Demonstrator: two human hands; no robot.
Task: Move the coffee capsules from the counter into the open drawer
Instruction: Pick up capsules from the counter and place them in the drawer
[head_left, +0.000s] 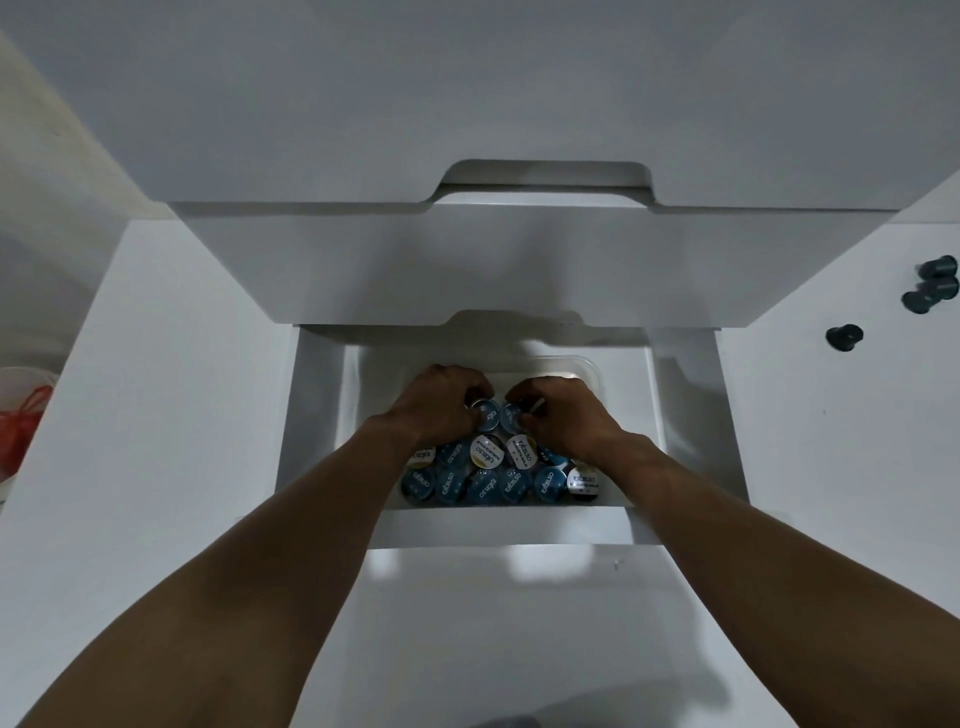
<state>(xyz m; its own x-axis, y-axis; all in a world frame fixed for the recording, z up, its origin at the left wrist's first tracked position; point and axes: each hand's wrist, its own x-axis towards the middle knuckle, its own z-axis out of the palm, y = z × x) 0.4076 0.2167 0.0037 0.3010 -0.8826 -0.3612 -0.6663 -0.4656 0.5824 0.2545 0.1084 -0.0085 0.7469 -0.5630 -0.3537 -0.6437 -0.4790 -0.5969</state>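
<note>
While most of the capsules (493, 475) are already lying packed in the drawer (691, 415), foil lids up, both hands are working deep inside it, so the task is looking well along but not finished. The left hand (441, 402) is curling over a capsule at the back of the pile, and the right hand (563, 413) is doing the same just beside it; the fingers of each are bent around something small, though whether they are gripping or just letting go I cannot tell. Four loose capsules (932, 288) are still sitting on the counter (831, 441) off to the right, one of them a little apart from the other three, and those are what is remaining, as far as is showing. A clear tub (587, 366) is standing behind the hands, taking up the rear of the drawer, and the closed drawer front (519, 260) above is overhanging that end, so headroom at the back is looking tight. The near rim is lying open, and the left part of the drawer floor is staying bare.
</note>
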